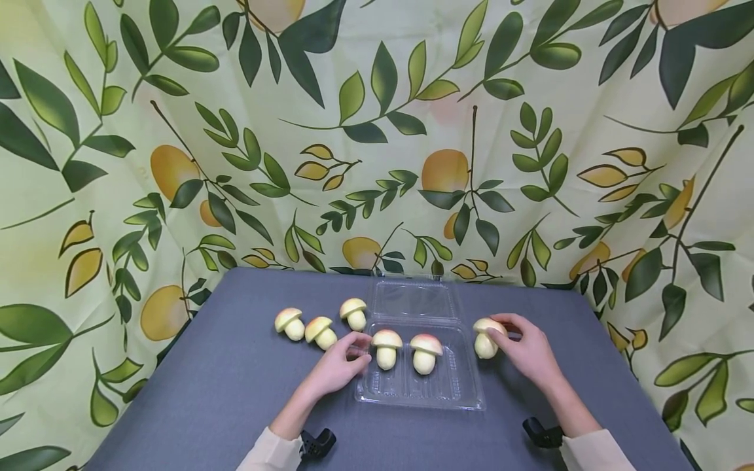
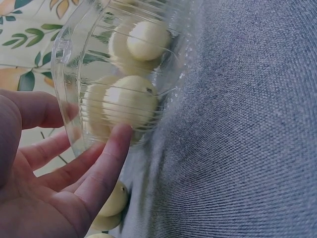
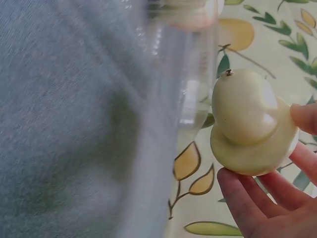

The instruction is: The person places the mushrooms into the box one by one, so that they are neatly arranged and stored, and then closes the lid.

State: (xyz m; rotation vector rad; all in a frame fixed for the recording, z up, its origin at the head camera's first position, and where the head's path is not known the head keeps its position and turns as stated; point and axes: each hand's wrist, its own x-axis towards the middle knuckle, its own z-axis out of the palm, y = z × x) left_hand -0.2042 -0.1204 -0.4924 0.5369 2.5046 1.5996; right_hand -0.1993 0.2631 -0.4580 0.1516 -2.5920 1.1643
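Observation:
A clear plastic clamshell box [image 1: 421,399] lies open on the grey cloth, its lid [image 1: 415,299] folded back. Two cream mushrooms with reddish cap tops, a left one [image 1: 386,350] and a right one [image 1: 425,354], sit in its base. My left hand [image 1: 340,366] is at the box's left edge, fingers spread and loosely bent against the plastic in the left wrist view. To the right of the box, my right hand [image 1: 528,347] holds another mushroom [image 3: 247,119] by its cap. Thumb and fingers lie on the cap, and the stem stays uncovered.
Left of the box stand three more mushrooms: one outermost [image 1: 290,324], one in the middle [image 1: 321,333] and one close to the box [image 1: 353,314]. A leaf-and-fruit patterned curtain [image 1: 383,196] rises behind the grey-covered table [image 1: 235,386].

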